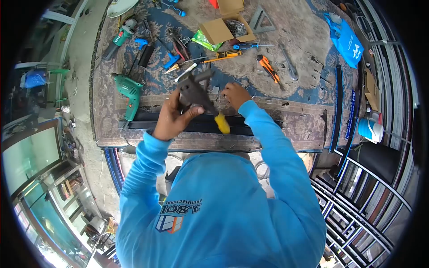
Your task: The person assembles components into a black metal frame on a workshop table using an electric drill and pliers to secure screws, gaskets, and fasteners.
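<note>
My left hand (172, 117) is wrapped round a dark grey hand tool (193, 91) with a yellow handle end (222, 124), slightly smeared by motion. The tool is held over the carpeted work table, its yellow end pointing towards me. To its right, my right hand (237, 95) has its fingers curled together close above the carpet; what they pinch, if anything, I cannot tell. A small grey square piece (216, 90) lies by those fingertips. Below both hands a long black metal profile (147, 124) lies along the near side of the table, partly covered by my arms.
A green drill (129, 93) and a green angle grinder (119, 39) lie on the left. Screwdrivers, an open cardboard box (220, 29), an orange-handled cutter (267, 67) and a set square (262, 20) are further back. A blue bag (346, 40) and black metal frames (357, 196) are on the right.
</note>
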`<action>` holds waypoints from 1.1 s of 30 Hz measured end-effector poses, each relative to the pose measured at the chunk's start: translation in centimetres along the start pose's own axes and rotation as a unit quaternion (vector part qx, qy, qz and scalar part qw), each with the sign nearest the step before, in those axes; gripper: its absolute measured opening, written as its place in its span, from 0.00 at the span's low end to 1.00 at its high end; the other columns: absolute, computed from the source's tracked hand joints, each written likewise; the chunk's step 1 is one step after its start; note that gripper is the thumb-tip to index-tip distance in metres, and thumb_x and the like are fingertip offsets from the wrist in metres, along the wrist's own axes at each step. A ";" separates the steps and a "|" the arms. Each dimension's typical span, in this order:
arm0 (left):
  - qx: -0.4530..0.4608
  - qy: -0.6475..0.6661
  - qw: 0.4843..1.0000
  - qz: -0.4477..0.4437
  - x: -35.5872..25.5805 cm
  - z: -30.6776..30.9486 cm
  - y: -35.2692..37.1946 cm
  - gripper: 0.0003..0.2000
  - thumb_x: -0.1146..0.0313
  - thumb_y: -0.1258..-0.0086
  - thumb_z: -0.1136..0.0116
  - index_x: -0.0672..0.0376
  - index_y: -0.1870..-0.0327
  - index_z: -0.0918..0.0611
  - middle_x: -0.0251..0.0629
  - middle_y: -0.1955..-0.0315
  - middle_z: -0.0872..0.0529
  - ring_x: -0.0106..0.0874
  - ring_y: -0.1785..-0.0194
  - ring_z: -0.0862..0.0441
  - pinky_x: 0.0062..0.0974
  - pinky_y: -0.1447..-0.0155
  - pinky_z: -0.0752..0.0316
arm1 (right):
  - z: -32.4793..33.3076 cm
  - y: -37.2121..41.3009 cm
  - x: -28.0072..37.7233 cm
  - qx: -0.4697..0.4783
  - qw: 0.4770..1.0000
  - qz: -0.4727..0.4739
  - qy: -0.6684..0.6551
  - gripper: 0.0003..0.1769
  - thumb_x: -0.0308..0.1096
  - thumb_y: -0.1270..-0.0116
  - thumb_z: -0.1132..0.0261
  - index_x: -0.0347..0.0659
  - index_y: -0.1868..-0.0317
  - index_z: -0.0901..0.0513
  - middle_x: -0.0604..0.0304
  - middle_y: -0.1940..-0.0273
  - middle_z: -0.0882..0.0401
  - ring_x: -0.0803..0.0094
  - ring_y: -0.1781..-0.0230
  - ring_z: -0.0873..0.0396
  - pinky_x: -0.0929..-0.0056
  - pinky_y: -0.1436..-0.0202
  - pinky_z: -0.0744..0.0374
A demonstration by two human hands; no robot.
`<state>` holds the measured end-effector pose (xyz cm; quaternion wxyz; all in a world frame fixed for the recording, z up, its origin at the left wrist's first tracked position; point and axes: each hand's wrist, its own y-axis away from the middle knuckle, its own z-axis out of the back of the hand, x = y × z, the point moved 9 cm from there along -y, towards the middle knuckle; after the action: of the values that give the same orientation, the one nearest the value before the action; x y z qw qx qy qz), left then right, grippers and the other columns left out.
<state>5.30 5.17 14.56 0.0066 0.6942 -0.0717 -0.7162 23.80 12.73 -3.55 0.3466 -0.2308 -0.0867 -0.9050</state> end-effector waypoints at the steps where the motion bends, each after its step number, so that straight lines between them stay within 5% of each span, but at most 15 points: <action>1: 0.006 0.032 0.999 0.043 2.0 0.4 0.8 0.21 0.72 0.37 0.24 0.64 0.45 0.19 0.35 0.56 0.11 0.23 0.51 0.18 0.27 0.43 0.23 | -0.3 -0.3 0.0 0.037 0.999 0.012 0.030 0.10 0.26 0.36 0.33 0.44 0.55 0.16 0.55 0.56 0.21 0.52 0.48 0.22 0.54 0.50 0.19; 2: 0.017 0.036 0.998 0.039 3.2 0.2 1.4 0.21 0.71 0.38 0.23 0.65 0.46 0.19 0.36 0.57 0.11 0.22 0.53 0.18 0.26 0.44 0.22 | -0.8 -0.4 0.2 0.076 0.995 0.023 0.060 0.11 0.26 0.37 0.33 0.44 0.53 0.16 0.55 0.56 0.21 0.51 0.47 0.23 0.55 0.50 0.19; 5: 0.037 0.050 0.997 0.045 6.8 -1.1 3.1 0.22 0.69 0.42 0.20 0.67 0.50 0.17 0.37 0.60 0.09 0.21 0.56 0.17 0.26 0.47 0.20 | 1.9 0.2 0.1 -0.039 0.995 -0.025 -0.083 0.12 0.25 0.34 0.32 0.44 0.50 0.17 0.58 0.58 0.19 0.59 0.53 0.19 0.61 0.53 0.17; 6: 0.041 0.051 0.996 0.055 8.3 -1.7 3.4 0.22 0.68 0.43 0.19 0.67 0.51 0.16 0.37 0.61 0.09 0.21 0.57 0.17 0.27 0.47 0.20 | 3.4 0.4 -0.3 -0.089 0.954 -0.113 -0.262 0.12 0.26 0.33 0.32 0.43 0.49 0.17 0.58 0.58 0.18 0.63 0.54 0.18 0.64 0.55 0.17; 8: 0.059 0.070 0.994 0.067 9.4 -3.1 3.9 0.22 0.67 0.45 0.18 0.67 0.53 0.16 0.37 0.61 0.09 0.21 0.57 0.17 0.27 0.48 0.20 | 5.3 2.7 1.9 -0.170 0.749 -0.280 -0.577 0.13 0.26 0.30 0.32 0.41 0.47 0.18 0.58 0.57 0.16 0.70 0.57 0.16 0.69 0.57 0.16; 11: 0.100 0.093 0.989 0.060 9.0 -6.0 3.4 0.23 0.66 0.45 0.18 0.67 0.52 0.16 0.36 0.61 0.10 0.21 0.56 0.18 0.26 0.47 0.21 | 12.1 4.4 7.3 -0.267 0.728 -0.189 -0.602 0.13 0.30 0.27 0.33 0.37 0.45 0.20 0.56 0.55 0.14 0.75 0.57 0.16 0.74 0.58 0.16; 17: 0.121 0.133 0.982 0.061 7.8 -10.7 3.3 0.26 0.66 0.45 0.17 0.67 0.48 0.17 0.34 0.59 0.11 0.22 0.54 0.19 0.27 0.44 0.22 | 15.2 8.7 7.5 -0.299 0.718 -0.181 -0.602 0.16 0.33 0.26 0.33 0.36 0.42 0.21 0.55 0.55 0.14 0.72 0.54 0.15 0.75 0.54 0.14; 25: 0.157 0.093 0.978 0.102 8.0 -17.7 5.4 0.27 0.66 0.45 0.17 0.68 0.47 0.17 0.36 0.58 0.10 0.22 0.54 0.18 0.27 0.45 0.21 | 16.3 16.6 4.3 -0.343 0.684 -0.183 -0.618 0.15 0.33 0.25 0.33 0.36 0.43 0.21 0.54 0.53 0.14 0.72 0.54 0.15 0.75 0.54 0.14; 31: 0.137 0.033 0.989 0.038 6.0 -21.3 6.2 0.31 0.68 0.40 0.21 0.67 0.37 0.24 0.38 0.56 0.11 0.22 0.55 0.17 0.26 0.46 0.20 | 13.2 23.2 3.2 -0.360 0.720 -0.174 -0.567 0.17 0.30 0.22 0.38 0.36 0.37 0.22 0.57 0.40 0.19 0.77 0.51 0.18 0.76 0.48 0.17; 33: 0.071 0.085 0.988 0.110 8.3 -22.3 6.9 0.28 0.67 0.36 0.25 0.66 0.39 0.26 0.40 0.59 0.11 0.30 0.58 0.14 0.32 0.52 0.18 | 10.1 26.2 1.6 -0.321 0.733 -0.210 -0.562 0.17 0.31 0.24 0.35 0.38 0.38 0.21 0.56 0.43 0.17 0.77 0.54 0.17 0.77 0.54 0.18</action>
<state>26.60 -4.68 6.55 0.0421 0.7394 -0.1978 -0.6422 43.81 -4.50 6.05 -0.0586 -0.7708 -0.0158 -0.6342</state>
